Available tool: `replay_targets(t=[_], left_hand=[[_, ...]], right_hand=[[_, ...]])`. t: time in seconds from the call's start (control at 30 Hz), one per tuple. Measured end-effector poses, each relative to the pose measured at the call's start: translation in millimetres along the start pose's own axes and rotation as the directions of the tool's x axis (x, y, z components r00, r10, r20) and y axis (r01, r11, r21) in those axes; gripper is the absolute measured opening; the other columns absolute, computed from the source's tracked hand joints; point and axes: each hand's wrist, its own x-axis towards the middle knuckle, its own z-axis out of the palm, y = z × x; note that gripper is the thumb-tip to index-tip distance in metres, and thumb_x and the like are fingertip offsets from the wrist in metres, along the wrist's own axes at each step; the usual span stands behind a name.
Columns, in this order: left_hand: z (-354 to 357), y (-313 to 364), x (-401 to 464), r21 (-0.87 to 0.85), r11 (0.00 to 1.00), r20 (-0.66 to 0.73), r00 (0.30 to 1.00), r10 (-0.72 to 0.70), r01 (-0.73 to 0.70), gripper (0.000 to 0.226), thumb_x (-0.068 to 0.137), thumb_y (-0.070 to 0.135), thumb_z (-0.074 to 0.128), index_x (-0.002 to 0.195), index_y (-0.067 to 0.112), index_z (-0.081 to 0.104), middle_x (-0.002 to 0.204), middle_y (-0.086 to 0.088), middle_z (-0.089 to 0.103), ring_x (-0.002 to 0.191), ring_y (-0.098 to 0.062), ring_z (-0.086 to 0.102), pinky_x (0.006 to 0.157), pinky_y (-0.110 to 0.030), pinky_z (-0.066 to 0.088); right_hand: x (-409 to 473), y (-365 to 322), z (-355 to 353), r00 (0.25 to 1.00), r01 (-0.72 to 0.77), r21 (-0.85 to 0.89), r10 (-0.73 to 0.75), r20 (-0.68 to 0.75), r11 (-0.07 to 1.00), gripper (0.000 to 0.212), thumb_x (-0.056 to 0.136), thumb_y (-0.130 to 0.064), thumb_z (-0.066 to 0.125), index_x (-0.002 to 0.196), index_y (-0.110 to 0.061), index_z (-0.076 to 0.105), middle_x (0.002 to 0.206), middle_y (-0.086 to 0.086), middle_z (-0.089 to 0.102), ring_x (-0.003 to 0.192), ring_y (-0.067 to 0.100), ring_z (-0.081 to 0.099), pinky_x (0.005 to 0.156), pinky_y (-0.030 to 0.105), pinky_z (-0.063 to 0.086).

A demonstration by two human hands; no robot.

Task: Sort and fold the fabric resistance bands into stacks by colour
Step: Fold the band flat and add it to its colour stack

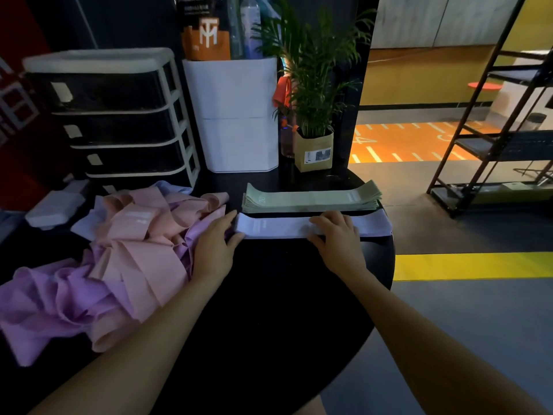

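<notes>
Flattening 1 lavender band (278, 227) at tabletop (269, 295) far edge, beside green stack (311, 196). Both left hand (214, 250) and right hand (338, 235) press flat, gripping nothing. Next: pull another lavender from pile (125, 250).

- The tabletop (278, 295) is black and glossy, with a rounded edge on the right.
- A flat stack of green bands (311, 197) lies toward the far side.
- Just in front of it a pale lavender band (278, 227) lies flat, stretched out lengthwise.
- A loose heap of pink bands (143, 235) and purple bands (54, 304) covers the left part.
- At the back stand a drawer unit (119, 115), a white box (236, 115) and a potted plant (314, 115).
- A small white block (54, 209) sits far left.
</notes>
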Motion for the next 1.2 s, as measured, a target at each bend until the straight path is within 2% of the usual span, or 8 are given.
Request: replay_targets(t=[0.1, 0.2, 0.27, 0.37, 0.73, 1.03, 1.2], left_hand=[[1.1, 1.5, 0.0, 0.081, 0.993, 0.013, 0.996, 0.083, -0.084, 0.032, 0.089, 0.007, 0.06, 0.121, 0.005, 0.062, 0.121, -0.007, 0.063, 0.113, -0.016, 0.055, 0.088, -0.007, 0.028], [1.5, 0.3, 0.0, 0.109, 0.991, 0.006, 0.997, 0.081, -0.082, 0.03, 0.09, 0.006, 0.057, 0.12, 0.003, 0.062, 0.121, -0.009, 0.064, 0.113, -0.017, 0.054, 0.086, -0.004, 0.024], [2.3, -1.3, 0.3, 0.109, 0.992, 0.011, 0.998, 0.066, -0.067, 0.033, 0.091, 0.009, 0.057, 0.124, 0.005, 0.06, 0.124, -0.008, 0.062, 0.116, -0.019, 0.054, 0.091, -0.006, 0.025], [2.9, -3.3, 1.6, 0.099, 0.994, 0.03, 0.998, 0.048, -0.051, 0.039, 0.093, 0.014, 0.056, 0.132, 0.011, 0.053, 0.13, -0.005, 0.058, 0.12, -0.019, 0.052, 0.099, -0.016, 0.03], [5.4, -9.0, 5.2, 0.131, 0.991, 0.052, 0.999, 0.017, -0.024, 0.039, 0.092, 0.015, 0.057, 0.131, 0.015, 0.054, 0.129, -0.006, 0.059, 0.118, -0.021, 0.055, 0.103, -0.031, 0.039], [3.7, -1.4, 1.1, 0.15, 0.986, 0.082, 0.995, 0.062, -0.074, 0.041, 0.092, 0.014, 0.056, 0.132, 0.011, 0.051, 0.126, -0.007, 0.057, 0.115, -0.021, 0.053, 0.101, -0.028, 0.038], [-5.9, 19.8, 7.2, 0.111, 0.992, 0.065, 0.996, 0.055, -0.062, 0.035, 0.092, 0.013, 0.054, 0.127, 0.012, 0.053, 0.124, -0.005, 0.057, 0.112, -0.02, 0.054, 0.09, -0.024, 0.036]], right_hand=[[0.3, 0.3, 2.0, 1.0, 0.028, -0.058, -0.027, 0.013, 0.998, 0.024, 0.095, -0.029, 0.05, 0.116, -0.022, 0.06, 0.119, 0.0, 0.049, 0.116, 0.02, 0.04, 0.092, 0.029, 0.027], [-0.2, 0.3, 3.0, 1.0, 0.027, -0.081, -0.027, -0.002, 0.996, 0.024, 0.095, -0.029, 0.05, 0.114, -0.021, 0.062, 0.118, 0.0, 0.05, 0.115, 0.02, 0.041, 0.09, 0.029, 0.026], [-0.6, 0.6, 2.9, 1.0, 0.03, -0.089, -0.029, 0.003, 0.996, 0.024, 0.095, -0.029, 0.05, 0.114, -0.02, 0.062, 0.118, 0.001, 0.05, 0.116, 0.021, 0.041, 0.091, 0.029, 0.027], [0.1, -0.4, 2.5, 1.0, 0.03, -0.084, -0.029, 0.01, 0.996, 0.024, 0.095, -0.03, 0.05, 0.115, -0.022, 0.06, 0.12, 0.001, 0.049, 0.117, 0.021, 0.041, 0.094, 0.031, 0.029], [0.3, -1.1, 6.1, 0.999, 0.049, -0.121, -0.048, 0.016, 0.991, 0.026, 0.096, -0.028, 0.047, 0.119, -0.022, 0.06, 0.121, -0.003, 0.051, 0.118, 0.02, 0.041, 0.098, 0.036, 0.03], [-0.2, -3.3, 5.9, 0.999, 0.041, -0.15, -0.041, 0.001, 0.988, 0.027, 0.095, -0.025, 0.048, 0.12, -0.023, 0.059, 0.124, 0.0, 0.051, 0.119, 0.022, 0.041, 0.097, 0.036, 0.03], [2.6, -16.7, -2.3, 0.999, 0.006, -0.118, -0.001, 0.043, 0.993, 0.033, 0.095, -0.023, 0.05, 0.128, -0.022, 0.055, 0.13, 0.002, 0.048, 0.124, 0.023, 0.038, 0.102, 0.038, 0.027]])
